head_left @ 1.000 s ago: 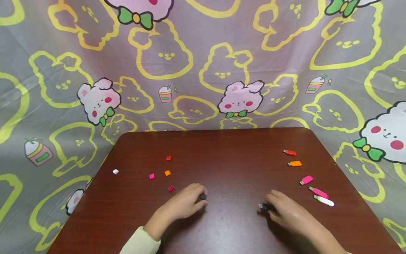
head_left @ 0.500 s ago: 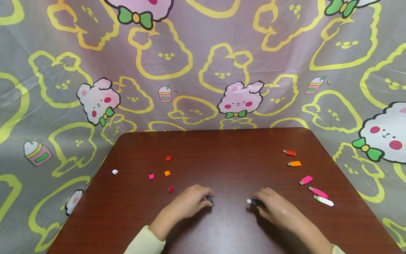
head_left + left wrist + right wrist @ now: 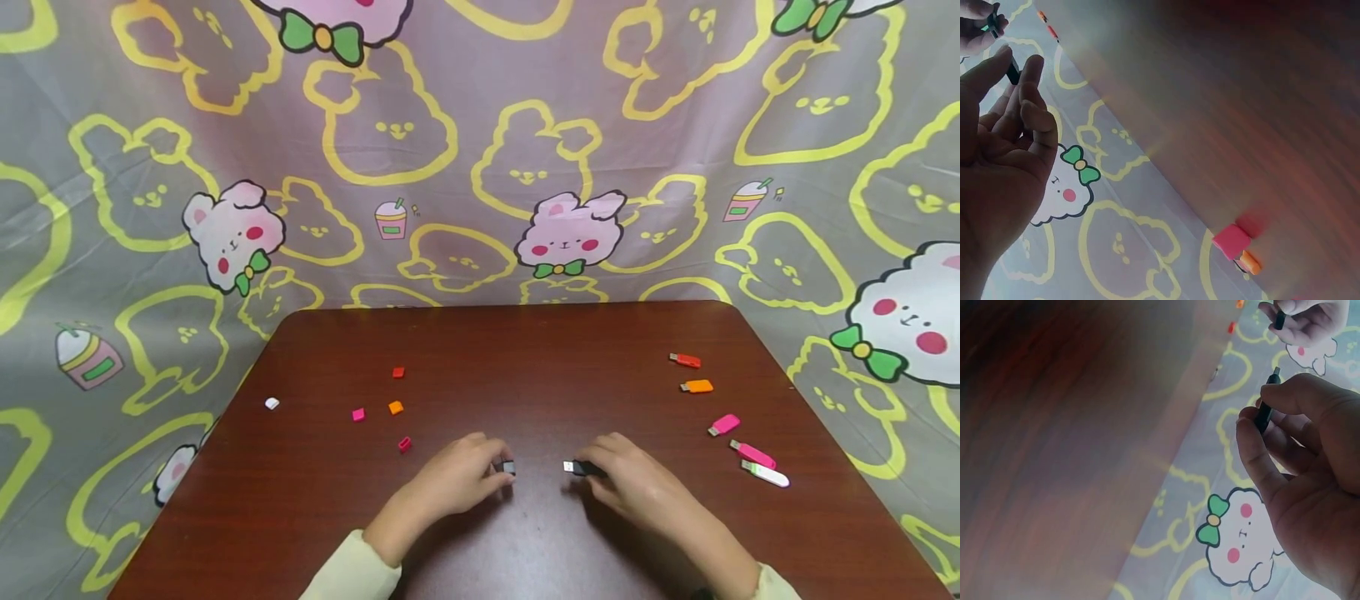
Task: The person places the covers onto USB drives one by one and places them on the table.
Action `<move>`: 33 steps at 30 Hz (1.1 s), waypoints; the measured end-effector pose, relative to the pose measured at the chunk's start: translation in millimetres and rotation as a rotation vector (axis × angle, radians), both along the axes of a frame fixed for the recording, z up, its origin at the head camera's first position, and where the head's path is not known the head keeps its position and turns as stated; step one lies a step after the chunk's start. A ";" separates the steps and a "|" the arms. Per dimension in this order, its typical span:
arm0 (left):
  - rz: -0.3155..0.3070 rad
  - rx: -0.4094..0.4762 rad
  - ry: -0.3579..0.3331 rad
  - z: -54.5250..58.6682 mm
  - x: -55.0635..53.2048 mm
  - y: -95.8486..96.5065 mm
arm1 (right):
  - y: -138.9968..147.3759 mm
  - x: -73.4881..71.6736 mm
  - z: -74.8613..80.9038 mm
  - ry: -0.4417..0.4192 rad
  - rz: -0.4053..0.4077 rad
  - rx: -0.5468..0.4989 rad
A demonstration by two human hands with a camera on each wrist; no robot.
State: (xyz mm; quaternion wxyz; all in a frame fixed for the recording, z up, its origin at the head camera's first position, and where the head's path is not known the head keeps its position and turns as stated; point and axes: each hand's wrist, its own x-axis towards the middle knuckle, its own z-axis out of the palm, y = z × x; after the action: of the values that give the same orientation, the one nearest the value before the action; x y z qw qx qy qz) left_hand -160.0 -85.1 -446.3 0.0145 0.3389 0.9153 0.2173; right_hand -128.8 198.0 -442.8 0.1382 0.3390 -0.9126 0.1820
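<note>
My left hand [image 3: 459, 477] pinches a small black USB cap [image 3: 508, 467] between thumb and fingertips. Opposite it, my right hand [image 3: 637, 483] holds a black USB flash drive [image 3: 587, 468], its silver plug pointing left toward the cap. A short gap separates plug and cap. In the left wrist view the dark cap [image 3: 1013, 74] sits between thumb and forefinger. From the right wrist, the drive [image 3: 1267, 405] shows between thumb and fingers, metal end outward. Both hands are just over the brown table [image 3: 525, 367].
Uncapped drives lie at right: red [image 3: 686, 361], orange [image 3: 697, 387], pink [image 3: 724, 426], another pink [image 3: 753, 455] and white [image 3: 767, 474]. Loose caps lie at left: red [image 3: 399, 372], orange [image 3: 396, 407], pink [image 3: 358, 415], dark pink [image 3: 405, 444] and white [image 3: 272, 403]. Patterned cloth [image 3: 465, 167] hangs behind.
My right hand has moved left with the black flash drive, and my left hand slightly right with the cap. The gap between them has narrowed. The loose pieces on the table have not moved.
</note>
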 end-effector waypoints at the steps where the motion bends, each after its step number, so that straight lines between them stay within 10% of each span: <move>1: -0.001 0.000 -0.002 0.2 0.0 1.1 | -1.1 -0.5 0.0 0.000 -0.001 0.003; 33: -0.019 0.032 0.049 -2.2 -1.7 17.4 | -27.0 -4.9 3.1 0.006 0.062 -0.019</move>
State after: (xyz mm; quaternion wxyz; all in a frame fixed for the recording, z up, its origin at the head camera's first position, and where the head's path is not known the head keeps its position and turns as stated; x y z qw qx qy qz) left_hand -161.7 -67.7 -448.5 -0.0114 0.3528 0.9086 0.2235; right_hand -133.7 170.9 -439.7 0.1383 0.3663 -0.8995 0.1940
